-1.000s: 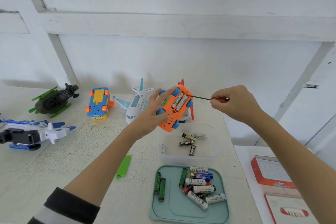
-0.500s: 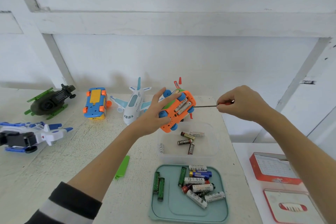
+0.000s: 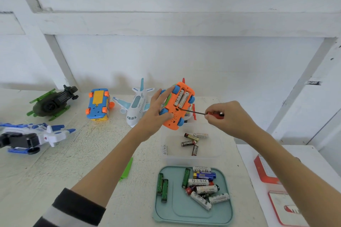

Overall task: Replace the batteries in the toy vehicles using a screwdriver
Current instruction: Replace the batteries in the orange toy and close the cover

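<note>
The left hand (image 3: 156,114) holds the orange toy car (image 3: 178,106) belly-up above the worktop (image 3: 83,153), batteries exposed. The right hand (image 3: 230,118) pinches the screwdriver (image 3: 203,113), its tip seemingly touching the car's underside.

An orange toy car (image 3: 176,108) with blue wheels is held belly-up above the table, its open compartment showing two batteries (image 3: 181,99), as a red-handled screwdriver (image 3: 203,113) touches its underside just below them
</note>
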Demonstrator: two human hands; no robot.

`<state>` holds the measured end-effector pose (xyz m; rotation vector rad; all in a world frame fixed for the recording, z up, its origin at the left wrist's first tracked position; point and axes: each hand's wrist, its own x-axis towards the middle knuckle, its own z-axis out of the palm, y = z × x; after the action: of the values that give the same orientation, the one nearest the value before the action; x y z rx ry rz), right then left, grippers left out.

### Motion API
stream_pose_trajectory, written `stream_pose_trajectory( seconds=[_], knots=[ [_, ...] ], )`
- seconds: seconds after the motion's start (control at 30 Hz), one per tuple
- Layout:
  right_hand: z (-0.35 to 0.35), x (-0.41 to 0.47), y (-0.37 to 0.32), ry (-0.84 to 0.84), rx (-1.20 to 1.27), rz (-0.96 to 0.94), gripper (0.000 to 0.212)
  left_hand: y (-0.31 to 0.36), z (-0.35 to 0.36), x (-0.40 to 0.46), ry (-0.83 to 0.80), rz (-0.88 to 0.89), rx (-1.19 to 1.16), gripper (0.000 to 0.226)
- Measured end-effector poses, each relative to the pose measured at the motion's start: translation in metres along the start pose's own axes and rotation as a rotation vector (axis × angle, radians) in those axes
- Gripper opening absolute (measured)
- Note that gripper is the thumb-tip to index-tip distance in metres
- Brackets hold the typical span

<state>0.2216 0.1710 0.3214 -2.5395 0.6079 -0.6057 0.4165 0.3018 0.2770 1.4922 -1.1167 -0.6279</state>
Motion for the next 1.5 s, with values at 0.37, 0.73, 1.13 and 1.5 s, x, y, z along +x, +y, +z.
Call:
stream_pose_trajectory(
  seconds=[0.37, 0.73, 1.13, 1.5],
  knots=[
    [0.021, -0.010, -0.012, 0.130, 0.012, -0.030, 0.013, -0.002, 0.007, -0.007, 0.112, -0.035, -0.286, 0.074],
    [0.026, -0.009, -0.022, 0.099, -0.055, -0.004, 0.023, 0.000, 0.014, -0.013, 0.228, 0.045, -0.144, 0.076],
    [0.038, -0.014, -0.030, 0.176, -0.123, -0.051, 0.022, 0.004, 0.017, -0.015, 0.270, 0.031, -0.166, 0.074],
    [0.020, -0.019, -0.018, 0.276, 0.000, -0.017, 0.009, -0.007, 0.001, -0.015, 0.162, 0.016, -0.153, 0.075]
  ],
)
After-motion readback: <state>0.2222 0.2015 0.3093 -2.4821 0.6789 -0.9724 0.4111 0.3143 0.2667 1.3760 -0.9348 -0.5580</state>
